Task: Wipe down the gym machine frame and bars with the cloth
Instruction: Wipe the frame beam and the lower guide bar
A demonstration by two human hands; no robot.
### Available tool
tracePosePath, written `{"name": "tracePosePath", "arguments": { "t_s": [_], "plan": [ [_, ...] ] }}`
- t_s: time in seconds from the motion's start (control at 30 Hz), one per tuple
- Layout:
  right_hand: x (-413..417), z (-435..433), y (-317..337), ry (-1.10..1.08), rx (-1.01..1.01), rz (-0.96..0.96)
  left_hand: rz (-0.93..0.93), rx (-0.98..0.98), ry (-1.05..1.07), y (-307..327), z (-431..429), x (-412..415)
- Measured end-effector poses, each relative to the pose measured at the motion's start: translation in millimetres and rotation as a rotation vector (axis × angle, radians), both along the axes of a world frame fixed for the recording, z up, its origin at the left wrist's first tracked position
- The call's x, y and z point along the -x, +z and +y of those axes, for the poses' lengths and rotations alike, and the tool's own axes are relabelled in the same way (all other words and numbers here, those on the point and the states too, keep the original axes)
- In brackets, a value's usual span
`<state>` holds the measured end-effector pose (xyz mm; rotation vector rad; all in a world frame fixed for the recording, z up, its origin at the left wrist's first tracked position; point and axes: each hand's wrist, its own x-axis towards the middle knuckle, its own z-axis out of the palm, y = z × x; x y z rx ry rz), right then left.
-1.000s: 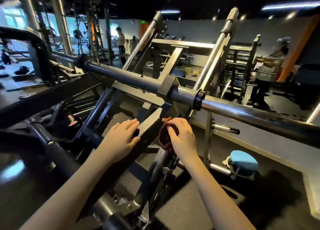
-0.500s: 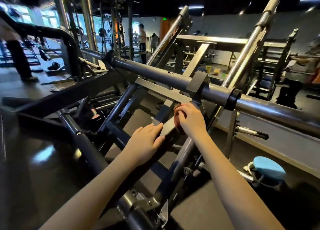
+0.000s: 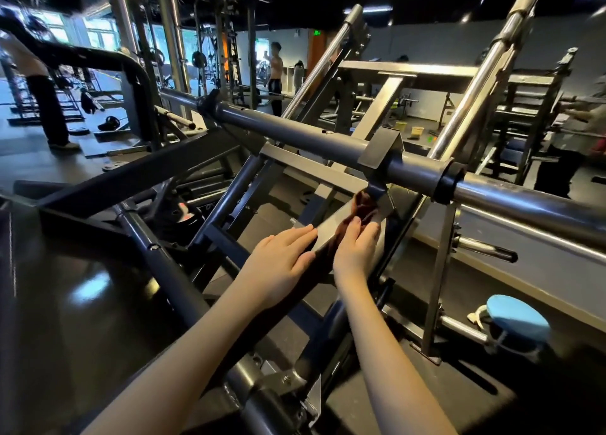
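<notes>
A dark grey gym machine frame fills the view, with a thick round crossbar (image 3: 305, 141) running from upper left to right. Below it a flat slanted frame bar (image 3: 331, 226) rises toward a bracket under the crossbar. My right hand (image 3: 355, 249) presses a dark reddish-brown cloth (image 3: 362, 206) against the upper end of that slanted bar, just under the bracket. My left hand (image 3: 282, 264) rests flat on the same bar a little lower, fingers straight.
Two chrome guide rails (image 3: 475, 84) slant upward behind the crossbar. A blue round pad (image 3: 518, 320) sits low at the right. A chrome peg (image 3: 485, 252) sticks out at the right. People stand at the far left, centre back and far right among other racks.
My right hand has slid the cloth up the slanted bar toward the bracket under the crossbar. My left hand stays flat on the bar below. My head has come closer and turned left.
</notes>
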<state>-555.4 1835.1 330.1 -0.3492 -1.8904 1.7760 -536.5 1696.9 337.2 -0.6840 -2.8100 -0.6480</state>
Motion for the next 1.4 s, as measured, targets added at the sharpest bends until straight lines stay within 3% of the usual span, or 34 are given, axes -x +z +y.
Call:
{"name": "tracePosePath", "arguments": {
  "t_s": [0.2,0.5,0.67,0.87,1.13,1.23,1.4],
  "plan": [
    [-23,-17,-23,0.208,0.092,-0.112,-0.027,0.002,0.016,1,1,-4],
    [24,-4,-14,-0.093,0.344,-0.041,-0.023,0.047,0.042,3,0,-6],
    [-10,-26,-18,-0.106,0.238,0.020,-0.006,0.019,0.017,3,1,-6],
    [27,3,8,-0.260,0.449,-0.016,0.010,-0.016,-0.015,2,-1,-4],
    [-28,-23,-32,0.167,0.242,-0.036,0.011,-0.076,-0.038,-1,-1,-2],
    [-11,-2,-22,0.074,0.172,-0.043,0.021,-0.065,-0.034,-2,-2,-1],
    [20,6,-7,-0.059,0.276,-0.088,0.028,-0.061,-0.038,-1,-2,-1]
  ]
}}
